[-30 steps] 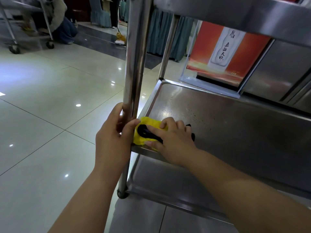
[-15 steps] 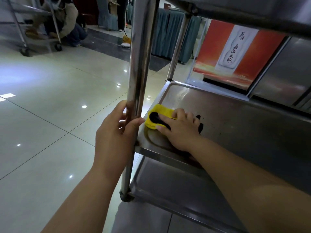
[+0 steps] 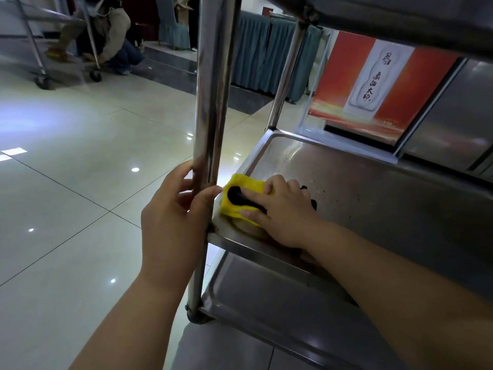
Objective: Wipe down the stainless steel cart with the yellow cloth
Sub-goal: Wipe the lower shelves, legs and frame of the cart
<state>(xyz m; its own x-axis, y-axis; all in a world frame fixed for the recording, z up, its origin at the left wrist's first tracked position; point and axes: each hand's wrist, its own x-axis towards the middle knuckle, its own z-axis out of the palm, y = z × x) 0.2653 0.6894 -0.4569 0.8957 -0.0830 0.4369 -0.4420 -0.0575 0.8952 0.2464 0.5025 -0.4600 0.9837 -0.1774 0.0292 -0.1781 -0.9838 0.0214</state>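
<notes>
- Left hand: grip wrapped round the cart's near upright post, thumb on the near side, fingers behind; it looks to be steadying the stainless steel cart.
- Right hand: fingers curled over the yellow cloth, pressing it flat on the middle shelf. Thumb along the cloth's near edge. Grip closed on the cloth, nothing else in it.
- Cloth has a black patch on top; it sits in the near-left corner of the middle shelf, just beside the post.
- Progress, my read: mid-wipe on the middle shelf, early to halfway at best. Dark specks and smudges show on the shelf to the right of and beyond the hand, so that stretch looks undone.
- Bottom shelf looks dull; can't tell if wiped. Top shelf seen only from underneath; can't tell.
- Left to do, likely: rest of the middle shelf, posts, other shelves.
- Background: another person crouches by a second cart, far left, on the tile floor. Red-and-white poster behind the cart.
</notes>
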